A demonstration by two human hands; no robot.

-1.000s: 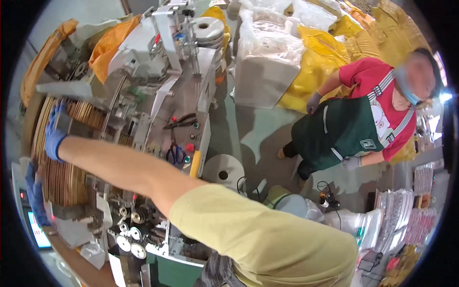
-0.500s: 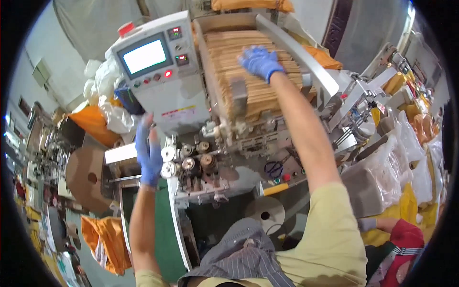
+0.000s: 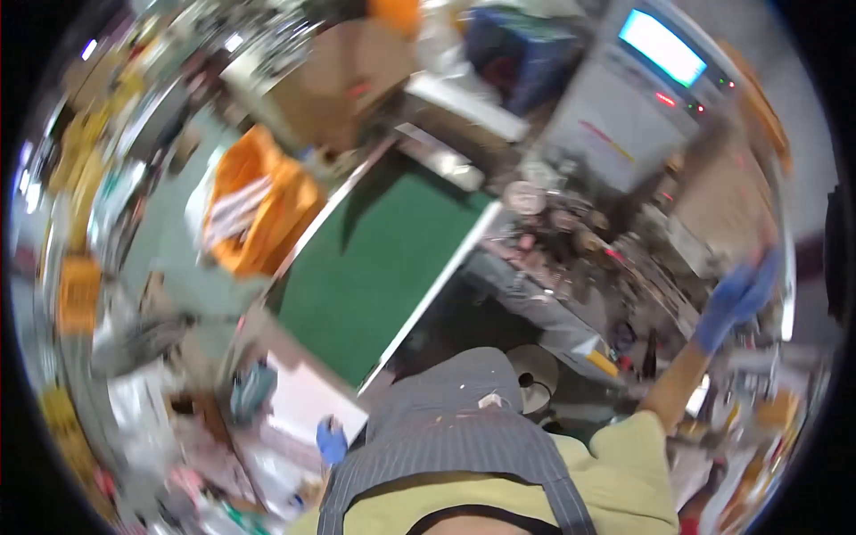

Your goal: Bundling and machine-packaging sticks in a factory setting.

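Observation:
Motion blur smears much of the view. My right hand [image 3: 744,290], in a blue glove with bare fingertips, reaches out at the right beside the brown stack [image 3: 727,209] in the machine's feed tray. Its fingers look stretched out, with nothing visible in them; whether it touches the stack I cannot tell. My left hand [image 3: 331,440], gloved alike, is low by my body, next to the edge of a pale board [image 3: 308,397]. Its fingers are too small and blurred to read. Between the hands lies a green conveyor belt [image 3: 392,259] with white side rails.
A grey control cabinet [image 3: 606,116] with a lit screen [image 3: 662,46] stands at the upper right, above spools and metal mechanisms [image 3: 562,218]. An orange sack [image 3: 259,201] lies left of the belt. Clear plastic bags [image 3: 147,401] crowd the lower left.
The view has swung left, bringing the whole green belt into sight. My left hand has dropped from beside the spools to near my body. My right hand no longer lies flat on the stack's middle.

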